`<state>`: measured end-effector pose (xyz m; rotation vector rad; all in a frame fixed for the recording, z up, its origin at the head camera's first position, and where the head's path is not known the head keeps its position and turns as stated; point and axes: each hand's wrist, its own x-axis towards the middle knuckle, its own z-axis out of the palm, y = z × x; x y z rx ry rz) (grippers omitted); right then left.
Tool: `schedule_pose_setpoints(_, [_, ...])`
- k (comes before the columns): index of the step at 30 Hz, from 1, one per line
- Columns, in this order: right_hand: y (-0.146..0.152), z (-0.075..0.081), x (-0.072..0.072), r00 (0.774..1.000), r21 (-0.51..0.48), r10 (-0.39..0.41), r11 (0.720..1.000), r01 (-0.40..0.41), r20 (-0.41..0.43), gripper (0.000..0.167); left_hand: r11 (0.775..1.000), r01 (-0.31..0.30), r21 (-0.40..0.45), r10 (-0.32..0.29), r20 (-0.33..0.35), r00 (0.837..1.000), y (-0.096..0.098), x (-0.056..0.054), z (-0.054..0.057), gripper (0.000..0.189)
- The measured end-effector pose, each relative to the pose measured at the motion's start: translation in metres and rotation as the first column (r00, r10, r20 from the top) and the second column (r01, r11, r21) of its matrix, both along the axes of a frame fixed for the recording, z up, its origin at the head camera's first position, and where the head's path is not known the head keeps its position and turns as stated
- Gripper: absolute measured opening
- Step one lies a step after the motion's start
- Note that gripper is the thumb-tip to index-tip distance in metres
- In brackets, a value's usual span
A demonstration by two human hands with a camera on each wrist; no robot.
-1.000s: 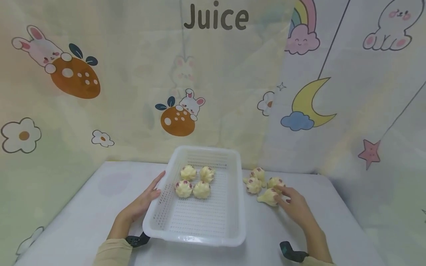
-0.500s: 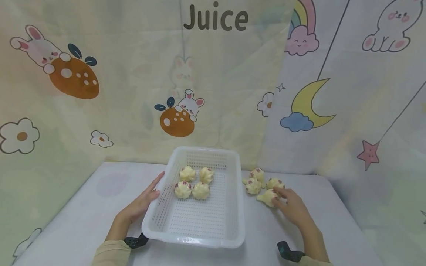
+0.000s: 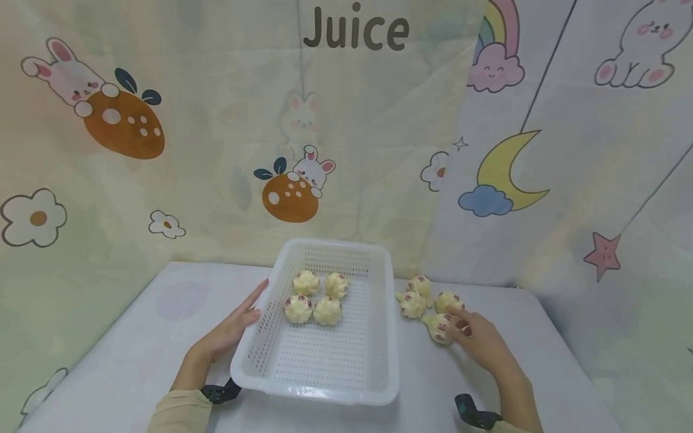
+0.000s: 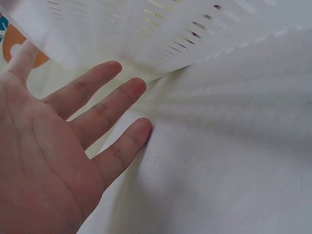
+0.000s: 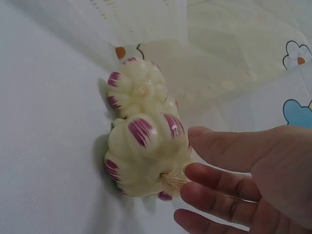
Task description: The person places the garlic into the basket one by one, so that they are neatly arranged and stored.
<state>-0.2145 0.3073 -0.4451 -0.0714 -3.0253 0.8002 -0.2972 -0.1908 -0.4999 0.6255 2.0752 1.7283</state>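
A white perforated plastic basket [image 3: 319,394] holds a cluster of garlic bulbs [image 3: 298,309] with purple streaks. Along its left side lies my left hand [image 4: 63,131], fingers straight and spread, with fingertips near the wall and rim. More garlic bulbs [image 3: 412,305] sit grouped on the table to the right of the basket. My right hand [image 3: 479,340] is at the nearest garlic bulb [image 5: 146,151] of that group. In the right wrist view the thumb is at its side and the other fingertips are close to its tuft of roots. These fingers are loosely bent, not wrapped round the bulb.
A white cloth covers the table [image 3: 135,337]. A printed fabric backdrop [image 3: 216,150] with rabbits, flowers and a moon hangs right behind the table's far edge. Black wrist devices [image 3: 476,415] are strapped to both forearms.
The nearest loose bulb has turned under my right hand: its stem pointed left before and now points up and left. My left hand and the basket have stayed in place.
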Motion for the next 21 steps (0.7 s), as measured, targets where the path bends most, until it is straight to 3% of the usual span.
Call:
schedule_pose_setpoints(6, [0.002, 0.0, 0.001, 0.999, 0.017, 0.004, 1.0, -0.003, -0.034, 0.048, 1.0, -0.002, 0.006, 0.002, 0.006, 1.0, 0.0, -0.001, 0.0, 0.057])
schedule_pose_setpoints(14, [0.002, -0.014, -0.004, 0.998, -0.008, 0.027, 1.0, -0.027, 0.052, 0.057, 1.0, -0.02, -0.009, 0.02, 0.003, 1.0, -0.001, 0.001, 0.002, 0.058])
schedule_pose_setpoints(21, [0.0, -0.008, -0.003, 0.998, 0.002, 0.026, 1.0, -0.026, 0.064, 0.058, 0.999, -0.033, -0.025, 0.032, -0.004, 0.999, -0.001, 0.001, 0.003, 0.057])
